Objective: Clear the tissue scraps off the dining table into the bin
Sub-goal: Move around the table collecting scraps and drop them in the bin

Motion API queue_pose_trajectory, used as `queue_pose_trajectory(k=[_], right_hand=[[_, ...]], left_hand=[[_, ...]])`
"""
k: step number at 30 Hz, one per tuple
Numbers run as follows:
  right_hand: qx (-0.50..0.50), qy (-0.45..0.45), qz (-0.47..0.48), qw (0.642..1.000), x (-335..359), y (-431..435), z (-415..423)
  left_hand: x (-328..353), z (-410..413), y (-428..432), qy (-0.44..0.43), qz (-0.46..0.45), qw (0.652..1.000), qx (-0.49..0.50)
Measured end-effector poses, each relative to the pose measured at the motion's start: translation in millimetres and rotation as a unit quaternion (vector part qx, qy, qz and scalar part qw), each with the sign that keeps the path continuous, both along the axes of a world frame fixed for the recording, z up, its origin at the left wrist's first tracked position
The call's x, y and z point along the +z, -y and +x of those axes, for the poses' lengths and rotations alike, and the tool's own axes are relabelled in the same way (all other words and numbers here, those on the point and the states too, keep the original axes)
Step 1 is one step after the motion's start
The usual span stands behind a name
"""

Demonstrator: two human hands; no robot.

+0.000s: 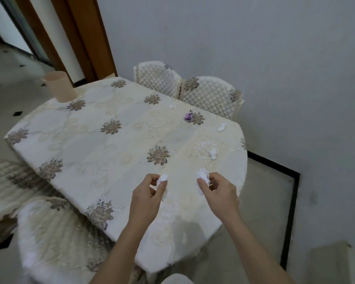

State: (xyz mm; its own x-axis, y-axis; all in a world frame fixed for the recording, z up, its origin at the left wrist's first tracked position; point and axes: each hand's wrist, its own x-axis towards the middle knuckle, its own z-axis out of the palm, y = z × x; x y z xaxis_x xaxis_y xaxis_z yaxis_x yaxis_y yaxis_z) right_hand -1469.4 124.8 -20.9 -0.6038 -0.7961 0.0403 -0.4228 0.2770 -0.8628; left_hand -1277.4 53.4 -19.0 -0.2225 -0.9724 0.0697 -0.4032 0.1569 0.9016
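Head view
Landmark: dining table (103, 148), covered with a cream embroidered cloth bearing brown flower motifs; every place below is given relative to it.
Left hand (147, 194): over the near end of the table, fingers curled in, thumb and fingertips pinched on a small white tissue scrap (162, 178).
Right hand (217, 190): over the near end, nearer the table's right edge, fingers closed around a crumpled white tissue wad (202, 175) that sticks out above the knuckles.
Loose scrap, near right (212, 152): white, lying on the cloth beyond the right hand, close to the right edge; a fainter white piece beside it is hard to tell from the embroidery.
Loose scrap, right edge (221, 127): white, farther along the same edge.
Loose scrap, far side (172, 106): small, white, near the far edge in front of the chairs.
Purple item (188, 116): small crumpled piece touching a flower motif, between the far scrap and the right-edge scrap; material unclear.
Bin (58, 86): pale peach, cylindrical, at the table's far left corner; whether it stands on the cloth or just beyond it cannot be told.
Quilted chairs (209, 95): two, side by side behind the far edge, against the wall.
Covered chairs (49, 228): along the left side, partly under the table edge.
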Motion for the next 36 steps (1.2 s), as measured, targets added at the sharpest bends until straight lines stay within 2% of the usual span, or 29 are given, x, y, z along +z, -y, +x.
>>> queue_pose_trajectory(k=[5, 12, 23, 29, 36], right_hand=[[0.058, 0.007, 0.001, 0.998, -3.1, 1.6, 18.6], [0.187, 0.011, 0.005, 0.982, -5.8, 3.3, 61.3], [0.384, 0.036, -0.007, 0.923, -7.7, -2.1, 195.4], [0.461, 0.036, -0.011, 0.886, -5.5, -10.7, 276.0], [0.500, 0.030, 0.004, 0.865, -22.3, -3.5, 374.7]], left_hand=[[0.8, 29.8, -19.0, 0.008, -0.007, 0.998, 0.055], [1.9, 88.1, -64.8, 0.012, -0.007, 0.981, 0.196], [18.9, 211.1, -181.9, 0.025, -0.027, 0.892, 0.450], [15.1, 266.5, -223.3, 0.027, -0.020, 0.854, 0.519], [-1.1, 354.7, -227.4, -0.001, 0.000, 0.832, 0.554]])
